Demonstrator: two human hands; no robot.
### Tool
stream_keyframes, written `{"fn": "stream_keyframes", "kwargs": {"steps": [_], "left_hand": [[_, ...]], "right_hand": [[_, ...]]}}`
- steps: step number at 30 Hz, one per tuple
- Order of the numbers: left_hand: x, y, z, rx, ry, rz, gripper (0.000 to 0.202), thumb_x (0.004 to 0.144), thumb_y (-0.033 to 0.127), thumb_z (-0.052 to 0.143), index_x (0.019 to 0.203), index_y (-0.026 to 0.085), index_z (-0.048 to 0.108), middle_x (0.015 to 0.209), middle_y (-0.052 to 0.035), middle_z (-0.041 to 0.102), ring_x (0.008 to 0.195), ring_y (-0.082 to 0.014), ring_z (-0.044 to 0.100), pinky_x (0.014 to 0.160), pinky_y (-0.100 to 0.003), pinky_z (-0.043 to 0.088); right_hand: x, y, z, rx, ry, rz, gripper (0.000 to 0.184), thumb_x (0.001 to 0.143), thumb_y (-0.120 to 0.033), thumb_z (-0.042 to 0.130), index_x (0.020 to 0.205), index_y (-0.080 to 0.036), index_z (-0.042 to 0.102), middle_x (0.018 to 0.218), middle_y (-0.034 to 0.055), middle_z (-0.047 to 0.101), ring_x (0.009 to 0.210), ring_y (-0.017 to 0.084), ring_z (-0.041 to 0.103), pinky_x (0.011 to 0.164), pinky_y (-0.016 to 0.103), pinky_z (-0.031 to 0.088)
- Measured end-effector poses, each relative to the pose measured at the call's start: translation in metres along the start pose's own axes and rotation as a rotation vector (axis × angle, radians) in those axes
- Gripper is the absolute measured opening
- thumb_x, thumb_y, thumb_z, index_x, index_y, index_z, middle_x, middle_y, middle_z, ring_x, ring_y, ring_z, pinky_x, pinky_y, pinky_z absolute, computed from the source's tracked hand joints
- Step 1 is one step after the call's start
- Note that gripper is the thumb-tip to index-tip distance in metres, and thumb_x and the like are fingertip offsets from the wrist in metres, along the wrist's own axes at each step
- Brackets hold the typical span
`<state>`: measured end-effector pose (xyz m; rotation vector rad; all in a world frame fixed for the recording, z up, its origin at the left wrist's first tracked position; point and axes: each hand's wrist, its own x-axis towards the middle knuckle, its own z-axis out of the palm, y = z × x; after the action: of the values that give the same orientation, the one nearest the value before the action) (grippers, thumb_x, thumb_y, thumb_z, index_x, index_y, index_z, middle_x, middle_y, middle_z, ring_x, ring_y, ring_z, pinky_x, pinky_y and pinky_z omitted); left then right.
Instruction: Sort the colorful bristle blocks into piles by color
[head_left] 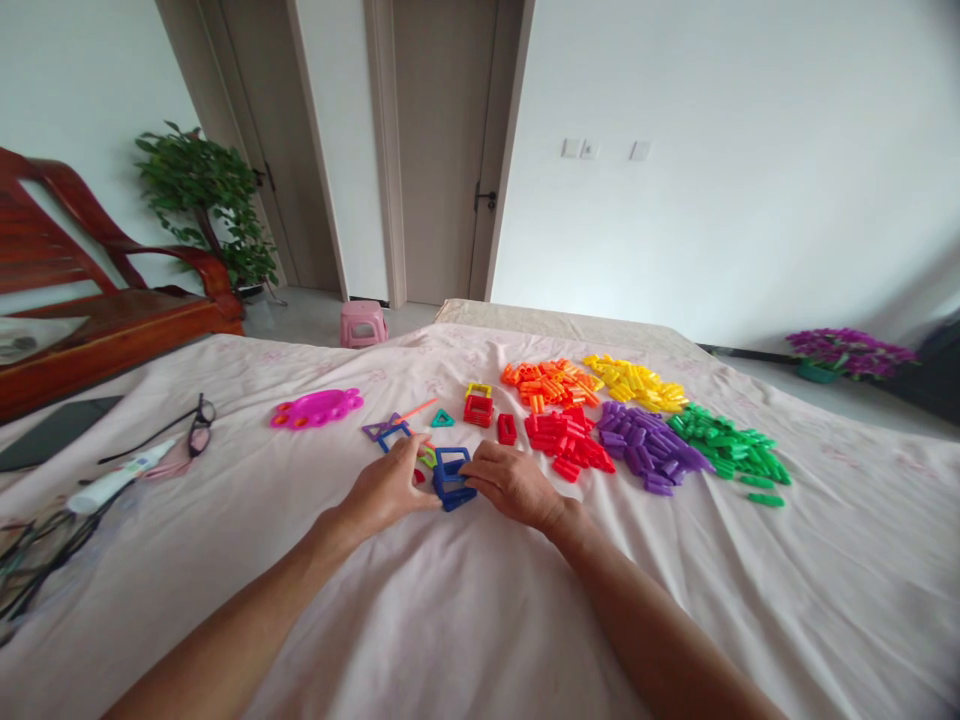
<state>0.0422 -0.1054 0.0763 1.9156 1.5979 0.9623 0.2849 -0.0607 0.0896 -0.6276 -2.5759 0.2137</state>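
Observation:
Blue square magnetic tile frames (452, 456) stand overlapped in front of me, some tilted. My right hand (517, 485) pinches their right side, with its fingers bent together. From the left, my left hand (390, 482) holds the same frames, thumb low against them and index finger near their upper edge. Partly behind my left fingers lie another blue frame (394, 434), a purple triangle (375, 430), a thin orange piece (418, 409) and a lime green piece (428, 457). Beyond them are a teal triangle (442, 418), red square frames (478, 411) and a yellow frame (478, 389).
Sorted piles of orange (551, 382), yellow (636, 382), red (568, 438), purple (651, 443) and green pieces (731, 443) lie to the right. At left are a magenta tray (319, 408), glasses (201, 425), a white tube (120, 477) and a dark tablet (56, 430). Wrinkled cloth (435, 620) covers the surface.

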Motion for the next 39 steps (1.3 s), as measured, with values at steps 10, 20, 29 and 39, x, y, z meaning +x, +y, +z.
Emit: {"fn": "stream_keyframes", "kwargs": {"steps": [10,20,29,39], "left_hand": [[-0.014,0.014,0.019,0.282,-0.136,0.034,0.071,0.061,0.034,0.081,0.124,0.018,0.053,0.126,-0.0142,0.059,0.121,-0.0333,0.056,0.099,-0.042,0.045],[-0.005,0.018,0.019,0.32,-0.134,0.041,0.038,0.077,0.024,0.064,0.114,0.015,0.059,0.114,-0.0127,0.063,0.108,-0.0259,0.063,0.092,-0.036,0.049],[0.006,0.004,0.016,0.294,-0.188,0.112,0.045,0.073,0.03,0.072,0.113,0.013,0.063,0.115,-0.0147,0.064,0.11,-0.0295,0.062,0.092,-0.038,0.049],[0.021,-0.015,-0.027,0.186,-0.152,-0.055,0.046,0.073,0.034,0.071,0.116,0.019,0.062,0.107,-0.0068,0.068,0.093,-0.0218,0.066,0.081,-0.031,0.05]], "right_hand": [[-0.003,0.001,0.001,0.094,-0.009,0.049,0.041,0.09,-0.044,0.065,0.125,-0.022,0.064,0.109,0.0088,0.064,0.096,0.021,0.063,0.083,0.033,0.051],[-0.001,0.014,0.024,0.029,-0.104,0.187,0.072,0.076,-0.04,0.081,0.14,-0.021,0.053,0.128,0.0127,0.064,0.113,0.03,0.06,0.099,0.044,0.046],[0.0,0.015,0.023,0.046,-0.085,0.211,0.075,0.075,-0.047,0.081,0.139,-0.019,0.054,0.124,0.0137,0.064,0.11,0.03,0.06,0.096,0.044,0.048],[-0.003,0.012,0.015,0.196,-0.022,0.261,0.058,0.095,-0.05,0.056,0.144,-0.018,0.049,0.137,0.0157,0.057,0.124,0.029,0.056,0.104,0.045,0.045]]}}
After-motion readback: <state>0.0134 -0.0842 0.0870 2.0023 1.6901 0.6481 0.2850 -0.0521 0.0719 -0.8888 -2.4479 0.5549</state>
